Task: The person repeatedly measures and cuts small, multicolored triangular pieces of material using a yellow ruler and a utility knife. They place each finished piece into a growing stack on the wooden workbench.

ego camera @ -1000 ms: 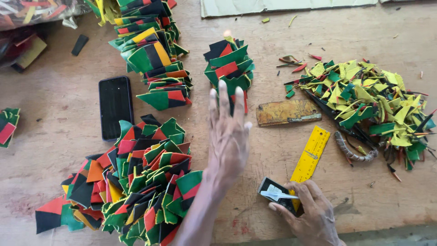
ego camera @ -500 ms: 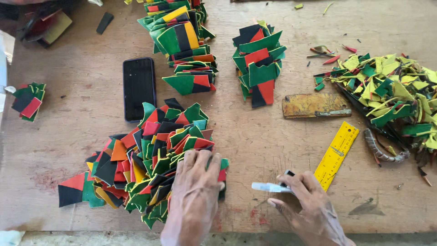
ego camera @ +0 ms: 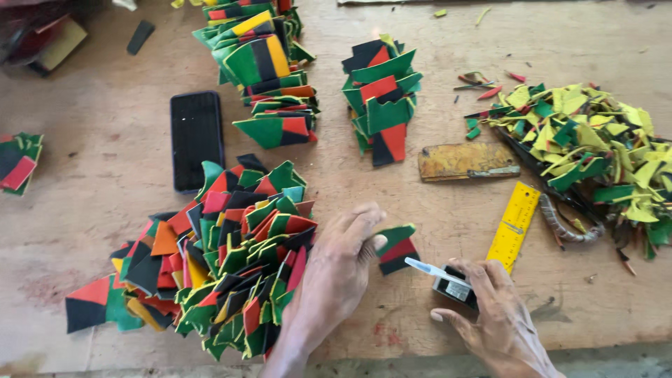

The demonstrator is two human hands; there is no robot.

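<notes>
Left hand (ego camera: 334, 276) pinching one striped piece (ego camera: 395, 247) off the pile (ego camera: 224, 262).
Right hand (ego camera: 490, 308), at four o'clock, fingers clamped on a small blade (ego camera: 430, 268); trimming needs the piece flat on the surface (ego camera: 434, 210).

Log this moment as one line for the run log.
left hand: holds green-red-black piece | right hand: holds white blade on black block | yellow ruler alongside

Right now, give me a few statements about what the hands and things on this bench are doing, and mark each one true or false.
1. The left hand holds a green, red and black piece. True.
2. The right hand is empty. False: it holds a small blade tool.
3. The yellow ruler lies right of the right hand's tool. True.
4. The black phone lies on top of the big pile. False: it lies on the wooden bench, beyond the pile.
</notes>
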